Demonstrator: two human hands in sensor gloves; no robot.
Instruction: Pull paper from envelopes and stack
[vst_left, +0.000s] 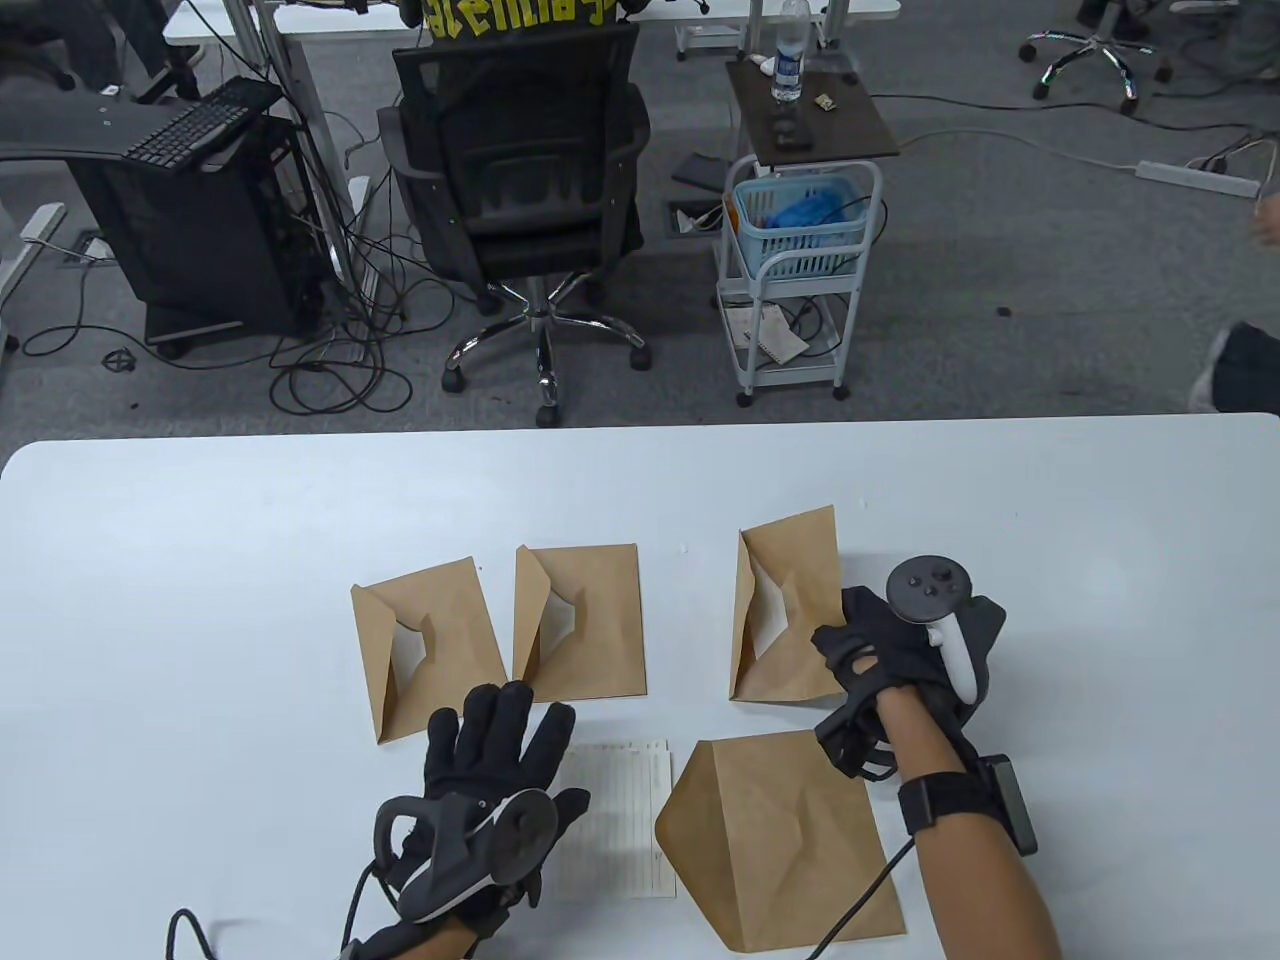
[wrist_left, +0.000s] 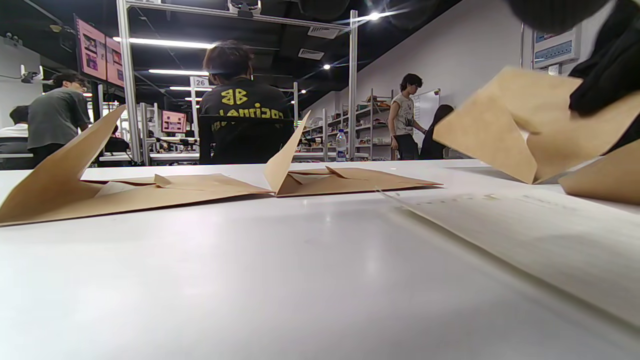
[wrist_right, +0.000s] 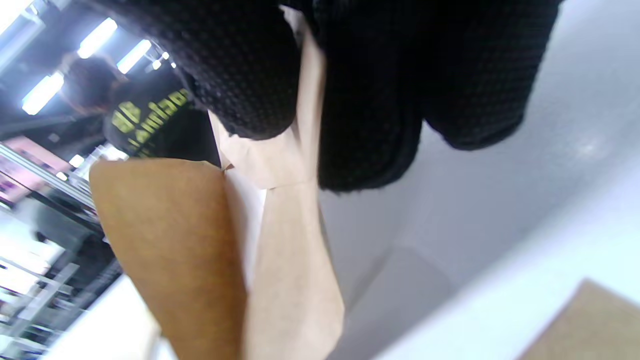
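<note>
Kraft envelope (vst_left: 790, 610), gloved right hand (vst_left: 880, 660) gripping

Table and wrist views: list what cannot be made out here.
- Lined paper sheet: its left part is hidden under the left hand in the table view; its print is too small to read.
- Right hand on the right envelope: the right wrist view is blurred, so the exact grip is unclear.
- Near envelope: contents hidden, no paper visible.
- Left wrist view: the left hand is out of frame.
</note>
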